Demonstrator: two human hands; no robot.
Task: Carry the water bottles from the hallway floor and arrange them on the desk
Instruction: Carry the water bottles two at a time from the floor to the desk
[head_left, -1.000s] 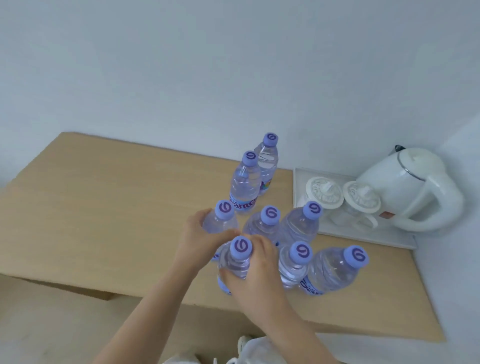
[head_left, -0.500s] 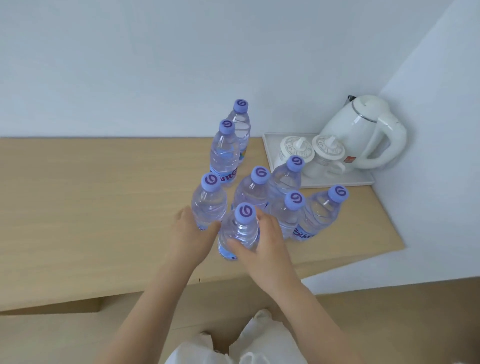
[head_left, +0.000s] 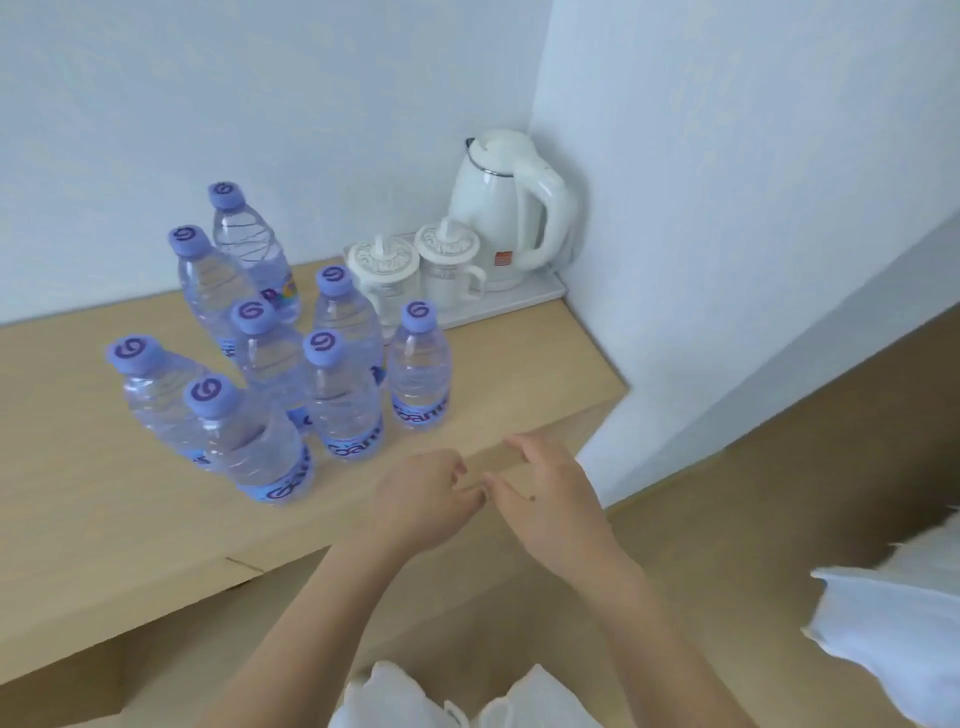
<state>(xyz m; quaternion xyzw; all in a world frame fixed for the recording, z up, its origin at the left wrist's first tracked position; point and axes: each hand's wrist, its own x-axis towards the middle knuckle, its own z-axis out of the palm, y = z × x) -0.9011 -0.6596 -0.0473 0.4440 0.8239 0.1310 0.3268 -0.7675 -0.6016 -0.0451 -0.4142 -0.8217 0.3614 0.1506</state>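
Several clear water bottles with purple caps stand upright in a cluster on the light wooden desk (head_left: 78, 493). The nearest bottle (head_left: 249, 441) is at the front left of the cluster, and another bottle (head_left: 420, 369) stands at its right side. My left hand (head_left: 423, 499) and my right hand (head_left: 545, 488) hover side by side over the desk's front edge, to the right of the bottles. Both hold nothing, with fingers loosely bent. Neither hand touches a bottle.
A white kettle (head_left: 511, 208) and two lidded white cups (head_left: 384, 270) sit on a white tray (head_left: 540, 293) in the desk's back right corner against the wall. White shoes (head_left: 395, 696) show on the wooden floor below.
Both hands have let go of the front bottles and drawn back to the right, to the desk's front edge. The view has swung right, so the bottles now sit left.
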